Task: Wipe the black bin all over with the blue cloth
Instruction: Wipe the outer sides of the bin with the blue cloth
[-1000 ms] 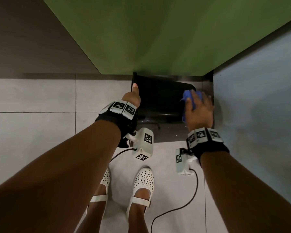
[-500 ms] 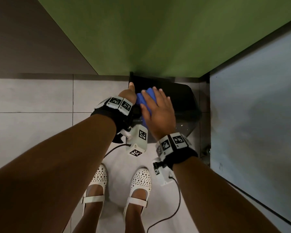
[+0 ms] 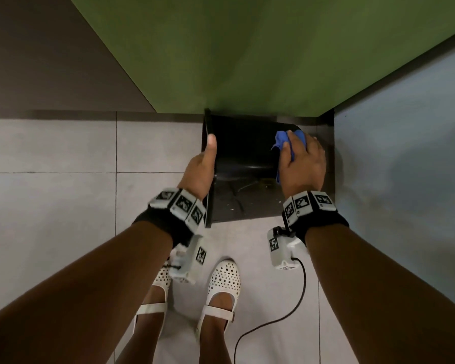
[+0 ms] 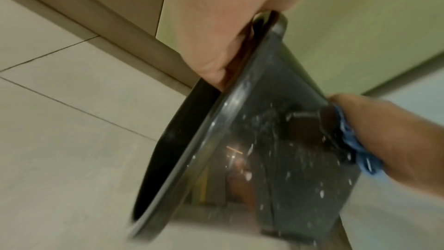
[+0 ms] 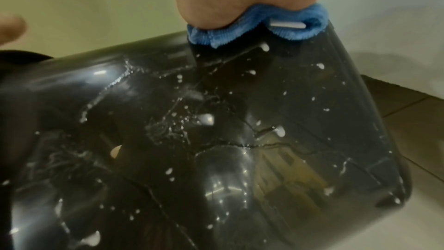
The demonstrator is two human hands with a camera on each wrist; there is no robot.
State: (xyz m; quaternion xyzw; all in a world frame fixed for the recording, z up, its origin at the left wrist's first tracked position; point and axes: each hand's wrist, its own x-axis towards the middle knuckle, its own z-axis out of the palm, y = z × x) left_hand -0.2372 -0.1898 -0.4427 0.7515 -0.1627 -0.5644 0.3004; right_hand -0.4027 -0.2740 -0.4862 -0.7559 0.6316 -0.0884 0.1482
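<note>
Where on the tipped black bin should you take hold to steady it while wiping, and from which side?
Take the rim, coming from the left. The black bin lies tipped with its open mouth facing left, so that thin edge can be pinched there, as the left hand does. That leaves the spattered wall free for the blue cloth under the right hand.

Bin (image 3: 244, 148) sideways on floor (image 3: 63, 153) before wall (image 3: 247, 61), cloth (image 3: 284, 143) at right

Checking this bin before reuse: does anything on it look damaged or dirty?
The black bin carries many white splatters and what looks like a jagged crack on the side where the right hand holds the blue cloth.
</note>
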